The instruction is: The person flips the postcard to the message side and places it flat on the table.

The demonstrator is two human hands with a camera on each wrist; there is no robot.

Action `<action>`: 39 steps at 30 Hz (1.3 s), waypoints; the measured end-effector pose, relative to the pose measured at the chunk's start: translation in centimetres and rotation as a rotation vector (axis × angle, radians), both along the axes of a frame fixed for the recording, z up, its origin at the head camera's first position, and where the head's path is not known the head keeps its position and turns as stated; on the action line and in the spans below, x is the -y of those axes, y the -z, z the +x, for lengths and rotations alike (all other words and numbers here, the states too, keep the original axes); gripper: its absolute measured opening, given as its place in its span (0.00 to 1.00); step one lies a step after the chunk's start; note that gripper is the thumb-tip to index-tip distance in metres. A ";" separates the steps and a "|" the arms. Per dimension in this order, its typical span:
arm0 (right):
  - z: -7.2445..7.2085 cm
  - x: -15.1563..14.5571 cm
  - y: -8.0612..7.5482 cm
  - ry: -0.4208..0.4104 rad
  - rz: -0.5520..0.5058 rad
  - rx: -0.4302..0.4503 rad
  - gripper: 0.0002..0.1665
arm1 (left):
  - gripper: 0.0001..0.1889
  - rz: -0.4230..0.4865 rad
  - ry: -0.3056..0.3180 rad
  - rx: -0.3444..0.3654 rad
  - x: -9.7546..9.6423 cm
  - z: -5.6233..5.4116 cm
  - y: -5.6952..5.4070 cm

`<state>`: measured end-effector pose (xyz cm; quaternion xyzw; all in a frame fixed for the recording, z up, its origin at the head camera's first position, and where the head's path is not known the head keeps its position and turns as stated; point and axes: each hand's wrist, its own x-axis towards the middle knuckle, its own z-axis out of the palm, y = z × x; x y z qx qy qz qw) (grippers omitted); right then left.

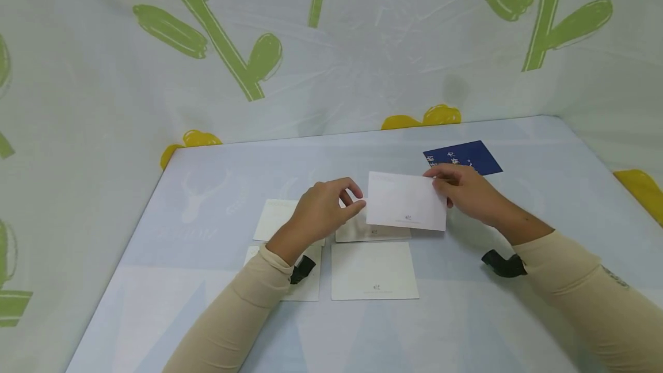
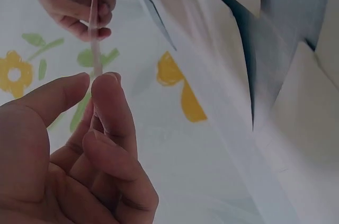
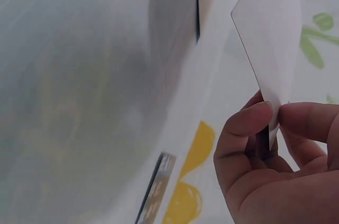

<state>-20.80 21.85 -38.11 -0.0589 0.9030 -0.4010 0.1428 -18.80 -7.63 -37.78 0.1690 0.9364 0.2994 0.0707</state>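
Note:
My right hand (image 1: 468, 191) pinches a white card (image 1: 404, 197) near its upper right corner, thumb on one face and fingers behind. The card is raised above the table and tilted, with a small grey mark near its lower edge. My left hand (image 1: 323, 209) is at the card's left edge, its thumb and index fingertips close together right beside it. In the left wrist view the card (image 2: 96, 28) shows almost edge-on above those fingertips. Beneath the raised card, another white card (image 1: 357, 232) lies partly covered. Nearer me is a fully visible white card (image 1: 373, 269).
Two more white cards lie at left, the farther card (image 1: 271, 217) and the nearer card (image 1: 308, 286), both partly hidden by my left arm. A dark blue card (image 1: 484, 157) with white writing lies behind my right hand. A patterned curtain (image 1: 362, 73) rises beyond the table (image 1: 197, 258).

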 end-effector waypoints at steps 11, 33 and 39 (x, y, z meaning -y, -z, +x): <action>-0.1 -2.3 0.6 -0.016 0.080 0.001 0.20 | 0.09 -0.025 0.011 0.013 0.0 0.2 -0.3; -0.8 -6.5 2.0 -0.022 0.235 0.026 0.21 | 0.09 -0.058 0.026 -0.003 -0.1 0.1 0.3; -1.0 -6.7 2.1 -0.032 0.272 -0.005 0.20 | 0.09 -0.060 0.039 -0.004 -0.2 0.2 0.3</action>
